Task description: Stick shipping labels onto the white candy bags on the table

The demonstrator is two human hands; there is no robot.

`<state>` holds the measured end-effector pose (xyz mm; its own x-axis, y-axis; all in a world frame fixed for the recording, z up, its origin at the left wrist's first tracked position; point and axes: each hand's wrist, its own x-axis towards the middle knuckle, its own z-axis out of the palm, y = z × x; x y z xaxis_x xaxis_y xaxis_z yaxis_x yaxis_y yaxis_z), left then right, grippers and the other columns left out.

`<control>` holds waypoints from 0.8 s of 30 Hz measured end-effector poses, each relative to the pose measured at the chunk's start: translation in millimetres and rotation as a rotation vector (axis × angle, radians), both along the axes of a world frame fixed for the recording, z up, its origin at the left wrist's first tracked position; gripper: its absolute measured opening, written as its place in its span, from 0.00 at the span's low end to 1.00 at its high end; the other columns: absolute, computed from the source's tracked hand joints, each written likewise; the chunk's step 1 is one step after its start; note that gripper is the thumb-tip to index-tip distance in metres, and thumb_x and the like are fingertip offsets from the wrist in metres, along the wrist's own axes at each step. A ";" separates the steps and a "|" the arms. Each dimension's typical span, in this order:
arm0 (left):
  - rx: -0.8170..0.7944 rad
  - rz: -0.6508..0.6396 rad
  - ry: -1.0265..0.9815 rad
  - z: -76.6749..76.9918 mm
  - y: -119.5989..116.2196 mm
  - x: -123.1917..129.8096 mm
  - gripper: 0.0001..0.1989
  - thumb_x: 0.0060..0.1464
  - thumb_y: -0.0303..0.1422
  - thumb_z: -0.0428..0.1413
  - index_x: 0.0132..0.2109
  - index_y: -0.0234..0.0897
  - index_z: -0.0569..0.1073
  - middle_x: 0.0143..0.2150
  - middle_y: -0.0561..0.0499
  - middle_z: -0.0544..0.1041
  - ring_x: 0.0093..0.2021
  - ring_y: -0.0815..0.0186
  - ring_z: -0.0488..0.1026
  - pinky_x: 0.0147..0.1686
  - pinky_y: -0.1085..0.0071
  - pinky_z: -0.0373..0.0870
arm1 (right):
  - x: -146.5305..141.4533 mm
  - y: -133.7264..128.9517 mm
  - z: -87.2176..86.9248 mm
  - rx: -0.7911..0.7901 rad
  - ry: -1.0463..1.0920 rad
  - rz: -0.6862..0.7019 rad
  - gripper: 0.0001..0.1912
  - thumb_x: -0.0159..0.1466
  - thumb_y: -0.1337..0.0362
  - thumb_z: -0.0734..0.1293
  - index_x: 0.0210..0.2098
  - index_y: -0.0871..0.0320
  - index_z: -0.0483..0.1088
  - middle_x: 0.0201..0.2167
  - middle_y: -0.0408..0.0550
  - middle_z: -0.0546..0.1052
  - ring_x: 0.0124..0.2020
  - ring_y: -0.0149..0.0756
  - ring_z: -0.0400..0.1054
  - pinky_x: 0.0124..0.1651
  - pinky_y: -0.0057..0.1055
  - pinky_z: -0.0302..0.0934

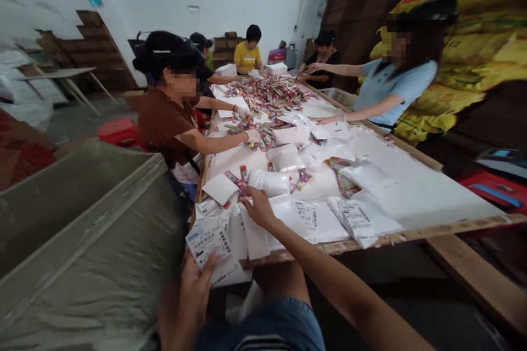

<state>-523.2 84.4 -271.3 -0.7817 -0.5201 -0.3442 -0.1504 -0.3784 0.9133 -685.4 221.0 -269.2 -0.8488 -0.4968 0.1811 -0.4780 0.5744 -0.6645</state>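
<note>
My left hand (196, 285) is closed on a white mailing bag with a printed shipping label (209, 242), held at the table's near left corner. My right hand (260, 209) reaches over flat white bags (253, 236) along the near edge. Its thumb and fingers curl together beside small red and purple packets (233, 177); what sits between the fingertips is hidden. Beyond it lies a puffed white bag (269, 182). More labelled bags (356, 219) rest to the right, one overhanging the edge. A blank white sheet or bag (220, 189) lies left of the right hand.
Several co-workers sit or stand around the white table (428, 186), one in brown (160, 120) at left and one in light blue (405, 88) at right. A heap of colourful packets (272, 93) covers the far part. A big grey-green lined bin (102, 247) stands close at left.
</note>
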 end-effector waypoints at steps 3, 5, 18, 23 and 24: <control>-0.090 -0.142 -0.110 -2.8 2.6 1.1 0.16 0.37 0.28 0.66 0.38 0.31 0.77 0.40 0.42 0.80 0.51 0.53 0.72 0.55 0.63 0.65 | 37.0 20.9 15.1 -0.279 -0.087 0.247 0.17 0.63 0.63 0.65 0.51 0.57 0.64 0.38 0.46 0.76 0.40 0.33 0.70 0.47 0.33 0.61; 0.089 -0.225 -0.123 -0.3 5.5 0.8 0.09 0.39 0.28 0.65 0.32 0.30 0.77 0.38 0.40 0.80 0.50 0.51 0.72 0.54 0.61 0.66 | 62.4 29.1 16.6 -0.311 -0.069 0.273 0.09 0.62 0.67 0.65 0.43 0.55 0.69 0.37 0.44 0.76 0.40 0.34 0.69 0.45 0.32 0.61; 0.361 0.340 -0.098 -27.3 -42.8 -24.6 0.23 0.59 0.26 0.46 0.61 0.36 0.60 0.45 0.48 0.79 0.42 0.70 0.76 0.41 0.76 0.72 | 34.3 71.5 71.8 -0.691 0.072 -0.082 0.08 0.66 0.58 0.58 0.33 0.55 0.60 0.28 0.42 0.65 0.30 0.32 0.60 0.35 0.29 0.58; 0.361 0.221 -0.084 -23.2 -42.8 -11.6 0.17 0.56 0.27 0.51 0.52 0.31 0.70 0.39 0.45 0.81 0.35 0.67 0.77 0.37 0.72 0.75 | -8.5 58.9 -21.9 0.050 0.128 -0.221 0.17 0.58 0.57 0.67 0.42 0.60 0.66 0.40 0.54 0.71 0.43 0.44 0.64 0.46 0.41 0.59; 0.349 0.187 -0.089 -21.6 -39.4 -9.3 0.16 0.56 0.28 0.51 0.52 0.30 0.71 0.38 0.44 0.81 0.35 0.65 0.78 0.38 0.70 0.76 | -4.8 55.7 -39.5 0.156 0.197 -0.202 0.21 0.58 0.56 0.66 0.48 0.60 0.65 0.47 0.57 0.70 0.50 0.47 0.62 0.52 0.45 0.56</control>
